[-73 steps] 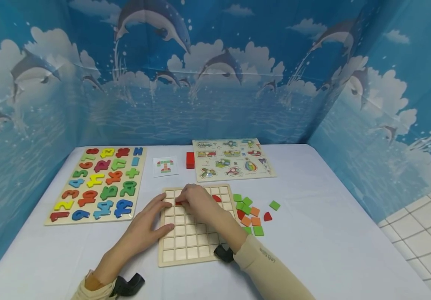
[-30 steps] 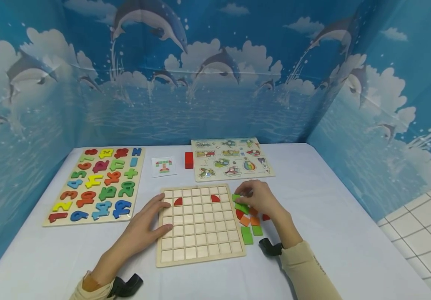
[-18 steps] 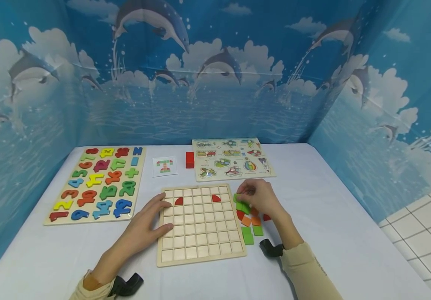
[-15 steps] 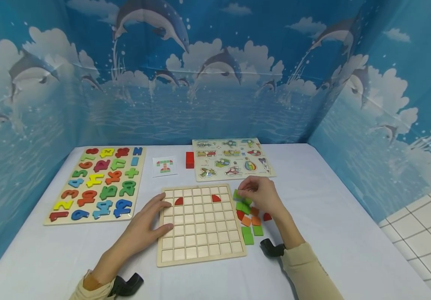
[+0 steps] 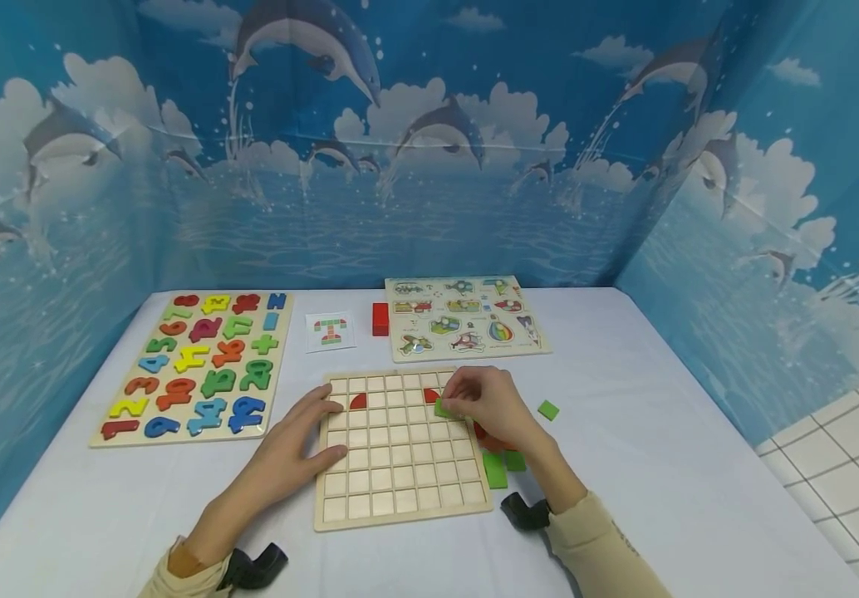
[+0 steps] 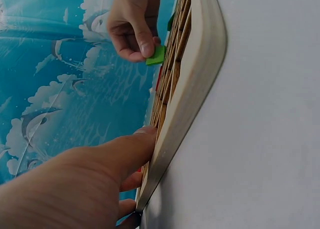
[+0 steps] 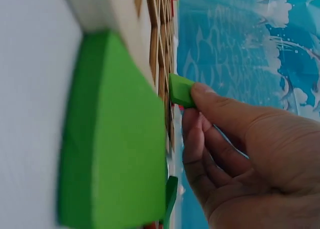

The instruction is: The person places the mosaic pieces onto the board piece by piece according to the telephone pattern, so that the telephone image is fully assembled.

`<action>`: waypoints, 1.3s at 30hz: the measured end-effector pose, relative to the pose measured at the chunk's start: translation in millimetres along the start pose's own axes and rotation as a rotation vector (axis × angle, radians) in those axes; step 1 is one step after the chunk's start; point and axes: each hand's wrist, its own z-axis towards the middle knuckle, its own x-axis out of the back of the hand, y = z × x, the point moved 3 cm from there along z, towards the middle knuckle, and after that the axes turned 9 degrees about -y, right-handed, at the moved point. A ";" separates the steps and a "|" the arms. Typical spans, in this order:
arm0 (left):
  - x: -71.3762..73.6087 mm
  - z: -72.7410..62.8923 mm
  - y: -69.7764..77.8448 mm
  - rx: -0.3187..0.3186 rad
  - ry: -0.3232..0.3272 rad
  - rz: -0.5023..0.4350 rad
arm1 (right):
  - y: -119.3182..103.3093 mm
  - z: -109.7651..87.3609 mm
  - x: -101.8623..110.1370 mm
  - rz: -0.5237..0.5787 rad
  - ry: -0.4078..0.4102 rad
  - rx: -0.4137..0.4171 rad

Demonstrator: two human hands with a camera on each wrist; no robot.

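Observation:
My right hand [image 5: 500, 407] pinches a green square tile [image 5: 440, 409] between thumb and fingers, over the upper right cells of a wooden grid board [image 5: 358, 505]. In the right wrist view the tile [image 7: 180, 90] is tilted, close over the grid. My left hand [image 5: 291, 453] rests with extended fingers along the board's left edge; its thumb [image 6: 132, 149] touches the rim in the left wrist view. Two red quarter-circle pieces sit in cells: one at the upper left [image 5: 358, 402], another [image 5: 430, 396] beside the held tile.
Right of the board lie green tiles [image 5: 494, 471], with red and orange pieces partly hidden by my right hand. A lone green tile [image 5: 548, 410] lies farther right. Behind are a pattern card [image 5: 329, 331], a red block [image 5: 380, 319], a number board [image 5: 198, 365] and a picture puzzle [image 5: 467, 353].
My right hand left the upper-left red piece, went to the pile at the right, picked up a green tile and carried it left over the board. My left hand stayed in place.

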 end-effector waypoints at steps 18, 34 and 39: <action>-1.1 1.8 -0.3 0.006 -0.004 0.006 | -6.7 -0.2 -9.4 -0.142 0.057 0.031; -1.0 1.8 -0.4 0.008 -0.010 0.005 | 4.0 -2.0 2.5 -0.121 0.058 0.014; -0.6 1.7 -0.2 0.013 -0.012 -0.002 | 27.3 -5.7 26.4 -0.121 0.102 -0.090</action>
